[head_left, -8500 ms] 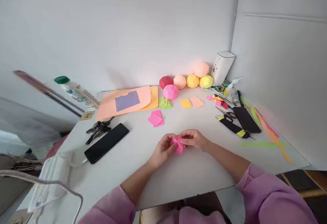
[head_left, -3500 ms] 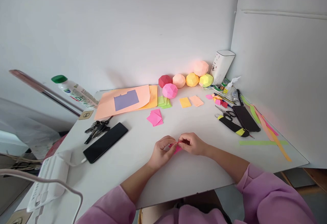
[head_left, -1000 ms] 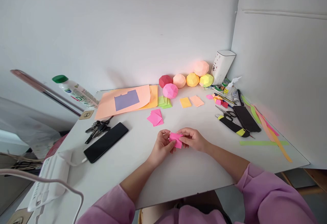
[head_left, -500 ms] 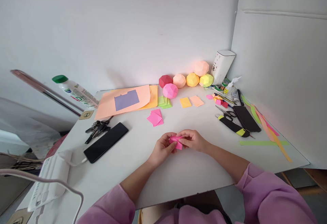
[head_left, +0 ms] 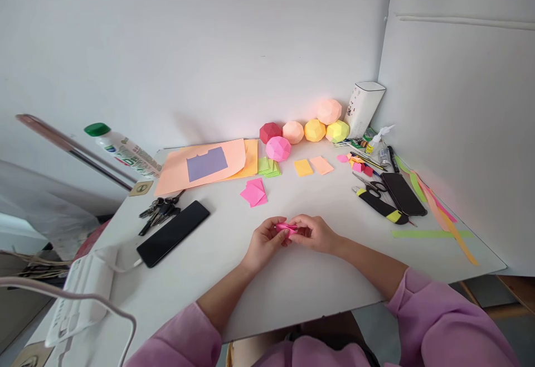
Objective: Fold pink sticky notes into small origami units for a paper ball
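A small pink piece of paper [head_left: 286, 227] is pinched between both hands, bent into a narrow folded shape above the near part of the white table [head_left: 225, 289]. My left hand [head_left: 267, 240] grips its left side, thumb in front and fingers behind. On its right side, my right hand [head_left: 314, 234] holds it with thumb and forefinger. The fingers cover part of the paper. Just beyond my left hand lies a small pile of pink paper pieces [head_left: 254, 193].
Several faceted paper balls, one of them pink [head_left: 278, 148], stand along the wall. At right lie scissors [head_left: 371, 185], a utility knife [head_left: 381, 206] and paper strips [head_left: 430, 234]. Keys [head_left: 161, 211], a black phone [head_left: 173, 234] and a white power strip [head_left: 81, 294] are at left.
The pink paper has gone from a flatter, opened piece to a narrower folded one. My right fingers have shifted slightly and closed lower on its right side. The other things stay put.
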A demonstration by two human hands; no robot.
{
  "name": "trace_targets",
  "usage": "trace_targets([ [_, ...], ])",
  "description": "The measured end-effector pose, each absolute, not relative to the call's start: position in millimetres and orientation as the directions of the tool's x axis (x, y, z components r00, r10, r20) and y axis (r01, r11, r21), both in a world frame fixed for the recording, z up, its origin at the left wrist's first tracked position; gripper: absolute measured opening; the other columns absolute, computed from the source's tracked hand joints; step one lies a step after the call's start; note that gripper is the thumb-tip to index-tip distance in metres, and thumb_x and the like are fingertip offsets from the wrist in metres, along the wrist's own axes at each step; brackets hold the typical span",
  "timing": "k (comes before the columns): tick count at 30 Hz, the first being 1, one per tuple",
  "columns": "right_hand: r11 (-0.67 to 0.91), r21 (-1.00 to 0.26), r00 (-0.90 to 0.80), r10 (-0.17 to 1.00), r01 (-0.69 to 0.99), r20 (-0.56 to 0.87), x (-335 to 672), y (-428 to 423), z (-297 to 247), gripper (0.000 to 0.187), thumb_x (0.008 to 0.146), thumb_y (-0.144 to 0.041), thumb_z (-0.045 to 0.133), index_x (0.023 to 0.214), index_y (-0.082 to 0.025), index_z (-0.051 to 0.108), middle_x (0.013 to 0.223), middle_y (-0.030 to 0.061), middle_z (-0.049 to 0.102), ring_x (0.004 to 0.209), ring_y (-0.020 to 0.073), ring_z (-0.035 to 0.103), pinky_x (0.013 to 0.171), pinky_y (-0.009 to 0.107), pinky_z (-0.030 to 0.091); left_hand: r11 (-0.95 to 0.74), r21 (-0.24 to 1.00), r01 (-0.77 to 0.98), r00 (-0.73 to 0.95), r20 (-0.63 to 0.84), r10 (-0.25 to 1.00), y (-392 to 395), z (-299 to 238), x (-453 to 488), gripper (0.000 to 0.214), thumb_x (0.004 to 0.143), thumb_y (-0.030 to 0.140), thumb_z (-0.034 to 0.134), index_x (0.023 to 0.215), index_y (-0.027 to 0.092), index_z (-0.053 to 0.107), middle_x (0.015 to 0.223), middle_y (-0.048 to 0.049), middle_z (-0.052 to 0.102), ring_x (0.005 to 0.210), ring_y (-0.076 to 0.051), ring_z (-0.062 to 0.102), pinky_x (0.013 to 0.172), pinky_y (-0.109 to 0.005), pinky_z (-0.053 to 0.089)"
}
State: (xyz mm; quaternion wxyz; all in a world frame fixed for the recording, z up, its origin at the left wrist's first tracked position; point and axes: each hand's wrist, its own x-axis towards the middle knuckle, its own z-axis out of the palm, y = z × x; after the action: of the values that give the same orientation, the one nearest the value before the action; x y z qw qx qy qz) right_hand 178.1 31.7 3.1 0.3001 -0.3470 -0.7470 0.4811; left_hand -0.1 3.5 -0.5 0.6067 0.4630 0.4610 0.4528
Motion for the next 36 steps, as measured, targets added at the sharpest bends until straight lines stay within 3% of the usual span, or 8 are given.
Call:
trace_targets([
  [4, 0.336, -0.911, -0.567, 0.81, 0.238, 0.151, 177.5, 32.1, 1.3, 0.016, 0.085, -0.029, 0.052, 0.094, -0.017, 0.059, 0.072, 0.0017, 0.065, 0.057, 0.0114, 0.056, 0.052, 0.022, 0.044, 0.101, 0.993, -0.059, 0.178, -0.089, 0.98, 3.4, -2.8, -0.4, 0.034, 0.076, 0.04, 0.064, 0.1, 0.017, 0.058, 0.073, -0.0013, 0.063, 0.064, -0.014, 0.062, 0.06, -0.03, 0.053],
  [8, 0.342, -0.906, -0.551, 0.819, 0.248, 0.159, 177.6, 32.6, -1.0, 0.014, 0.085, -0.028, 0.051, 0.09, -0.017, 0.059, 0.065, 0.0006, 0.063, 0.052, 0.0111, 0.054, 0.05, 0.022, 0.043, -0.102, 0.992, 0.077, 0.139, 0.091, 0.986, 3.9, -5.4, -2.5, 0.025, 0.078, 0.036, 0.063, 0.096, 0.02, 0.067, 0.097, -0.0073, 0.059, 0.08, -0.017, 0.062, 0.064, -0.031, 0.055],
  [11, 0.305, -0.913, -0.547, 0.829, 0.27, 0.115, 177.9, 32.8, -1.7, 0.014, 0.085, -0.032, 0.053, 0.086, -0.018, 0.057, 0.062, -0.0002, 0.062, 0.051, 0.0117, 0.056, 0.049, 0.022, 0.044, -0.179, 0.972, 0.153, 0.166, 0.153, 0.974, 4.3, -4.8, -4.2, 0.017, 0.081, 0.032, 0.06, 0.088, 0.021, 0.071, 0.092, -0.0075, 0.062, 0.085, -0.018, 0.062, 0.072, -0.032, 0.053],
  [19, 0.157, -0.959, -0.533, 0.846, 0.235, 0.008, 177.5, 32.6, 3.3, 0.016, 0.083, -0.035, 0.057, 0.081, -0.019, 0.055, 0.063, -0.001, 0.063, 0.051, 0.0125, 0.059, 0.053, 0.024, 0.049, -0.154, 0.983, 0.102, 0.183, 0.134, 0.974, 4.6, -6.5, -6.3, 0.014, 0.081, 0.029, 0.061, 0.085, 0.023, 0.074, 0.088, -0.0055, 0.07, 0.083, -0.018, 0.063, 0.076, -0.031, 0.051],
  [36, 0.037, -0.982, -0.525, 0.849, 0.186, -0.067, 177.1, 33.1, 7.5, 0.025, 0.078, -0.039, 0.063, 0.075, -0.016, 0.053, 0.065, 0.0025, 0.067, 0.051, 0.0123, 0.06, 0.05, 0.024, 0.046, -0.142, 0.987, 0.071, 0.212, 0.124, 0.969, 4.4, -5.5, -7.4, 0.015, 0.081, 0.031, 0.061, 0.084, 0.024, 0.074, 0.087, -0.0054, 0.07, 0.082, -0.018, 0.064, 0.075, -0.033, 0.053],
])
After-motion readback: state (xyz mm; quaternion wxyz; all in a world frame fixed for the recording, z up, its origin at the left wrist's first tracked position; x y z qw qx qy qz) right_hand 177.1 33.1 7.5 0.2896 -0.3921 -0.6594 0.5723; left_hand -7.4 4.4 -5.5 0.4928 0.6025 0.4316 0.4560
